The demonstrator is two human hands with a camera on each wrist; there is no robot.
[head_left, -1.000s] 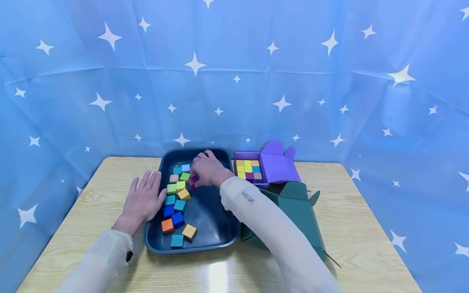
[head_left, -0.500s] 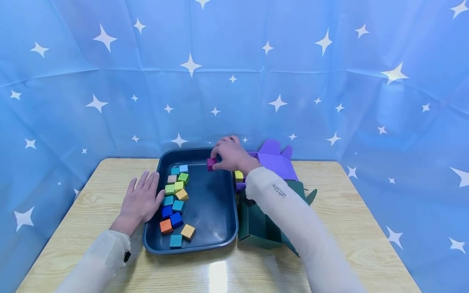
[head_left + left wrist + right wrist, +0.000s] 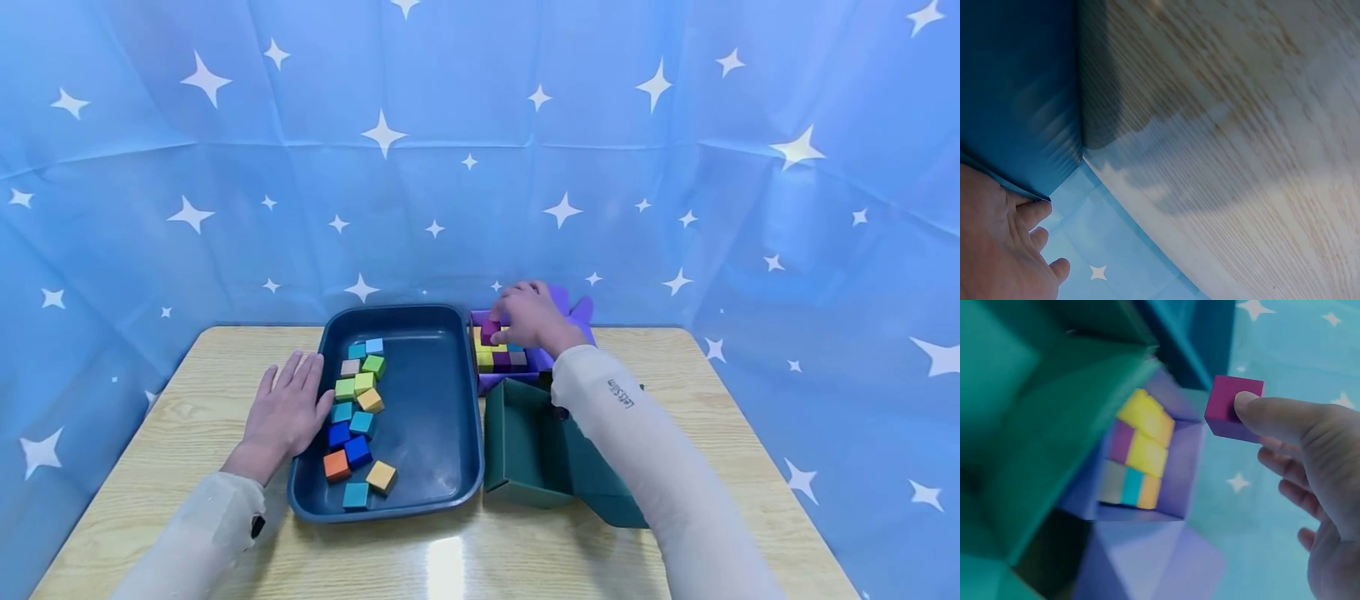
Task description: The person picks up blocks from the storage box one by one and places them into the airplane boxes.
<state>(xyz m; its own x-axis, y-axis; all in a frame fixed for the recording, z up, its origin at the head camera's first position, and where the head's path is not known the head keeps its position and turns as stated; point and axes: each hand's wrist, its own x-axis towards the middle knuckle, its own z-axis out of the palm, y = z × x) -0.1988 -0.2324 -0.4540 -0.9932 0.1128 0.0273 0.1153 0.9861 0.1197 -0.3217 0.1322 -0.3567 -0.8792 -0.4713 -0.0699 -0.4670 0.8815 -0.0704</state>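
Observation:
My right hand (image 3: 532, 317) pinches a magenta cube (image 3: 1229, 407) between thumb and fingers, above the open purple box (image 3: 487, 383). Inside that box lies a layer of cubes in yellow, orange, purple, teal and grey, partly covered by the hand in the head view. My left hand (image 3: 287, 408) rests with straight fingers along the left rim of the dark blue tray (image 3: 427, 417); the left wrist view shows its fingers at the tray's edge. Down the tray's left side lie several loose cubes, among them an orange cube (image 3: 337, 466) and a pink cube (image 3: 350, 367).
An open dark green box (image 3: 525, 442) stands right of the tray and in front of the purple box, its lid folded out under the right forearm. All stand on a wooden table (image 3: 735, 517). A blue star-patterned curtain (image 3: 450, 192) hangs behind.
My right hand has lifted the magenta cube from among the tray's cubes and carried it right, over the purple box. The left hand has stayed at the tray's rim.

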